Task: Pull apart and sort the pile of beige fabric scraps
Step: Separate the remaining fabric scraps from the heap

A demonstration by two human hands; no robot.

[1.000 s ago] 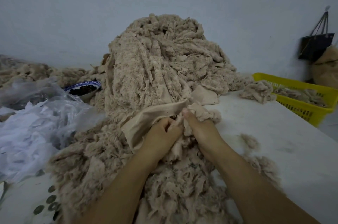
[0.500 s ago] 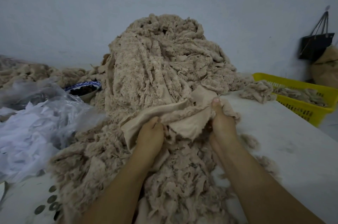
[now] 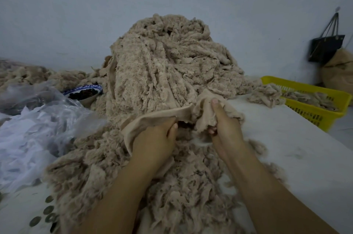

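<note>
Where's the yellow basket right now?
The yellow basket sits far right in the head view, at the white table's right edge, beyond the right hand and below the hanging black bag.

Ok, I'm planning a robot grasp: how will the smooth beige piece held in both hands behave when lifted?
Probably floppy: the smooth beige piece folds and bunches between the left hand and right hand. Likely light, as it looks thin. It may drag part of the pile along, since it runs into it.
</note>
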